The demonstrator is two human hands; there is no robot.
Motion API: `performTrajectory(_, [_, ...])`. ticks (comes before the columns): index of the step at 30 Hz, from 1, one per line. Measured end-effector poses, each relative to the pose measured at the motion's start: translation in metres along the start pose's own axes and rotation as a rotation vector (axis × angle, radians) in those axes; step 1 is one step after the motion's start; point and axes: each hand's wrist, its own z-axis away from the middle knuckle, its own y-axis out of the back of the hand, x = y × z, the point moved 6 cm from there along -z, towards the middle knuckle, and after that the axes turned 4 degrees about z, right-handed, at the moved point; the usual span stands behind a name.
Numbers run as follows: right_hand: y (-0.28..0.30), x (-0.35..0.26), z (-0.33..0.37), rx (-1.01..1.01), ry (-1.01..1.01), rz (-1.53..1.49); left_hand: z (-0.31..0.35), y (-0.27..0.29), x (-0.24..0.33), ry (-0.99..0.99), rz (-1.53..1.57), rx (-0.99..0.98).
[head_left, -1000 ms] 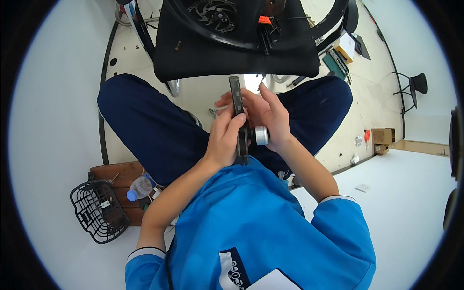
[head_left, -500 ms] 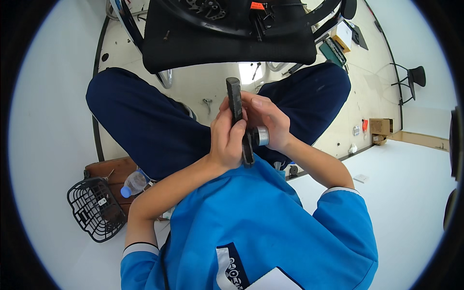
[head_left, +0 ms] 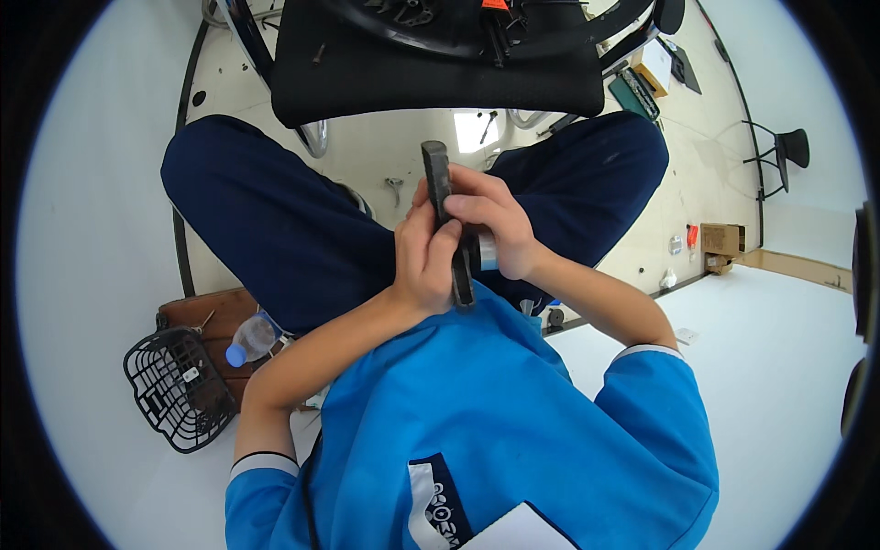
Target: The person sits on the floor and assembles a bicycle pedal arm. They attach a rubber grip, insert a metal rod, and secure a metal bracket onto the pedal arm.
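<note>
From afar I see the left hand (head_left: 423, 261) gripping the dark bar-shaped part (head_left: 436, 174) over the navy trousers (head_left: 284, 202), fingers wrapped close, and now the right hand (head_left: 502, 220) lands its thumb there too, making a two-handed hold beside the silver cylinder (head_left: 488, 253).

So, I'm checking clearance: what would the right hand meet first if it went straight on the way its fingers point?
The dark bar-shaped part, which the right hand seems to touch; beyond it perhaps the left hand, though depth is unclear.
</note>
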Motion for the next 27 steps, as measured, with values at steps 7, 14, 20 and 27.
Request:
performTrajectory(7, [0.022, -0.019, -0.016, 0.164, -0.014, 0.092, -0.029, 0.020, -0.008, 0.419, 0.656, -0.013])
performTrajectory(14, [0.008, -0.061, -0.022, 0.069, 0.338, 0.623, -0.035, 0.019, -0.011, 0.760, 1.025, 0.056])
performTrajectory(20, [0.008, -0.063, -0.035, 0.046, 0.333, 0.634, -0.034, 0.021, -0.007, 0.850, 1.054, 0.203])
performTrajectory(27, [0.010, -0.065, -0.050, 0.002, 0.284, 0.722, -0.047, 0.023, -0.005, 0.782, 0.892, 0.055])
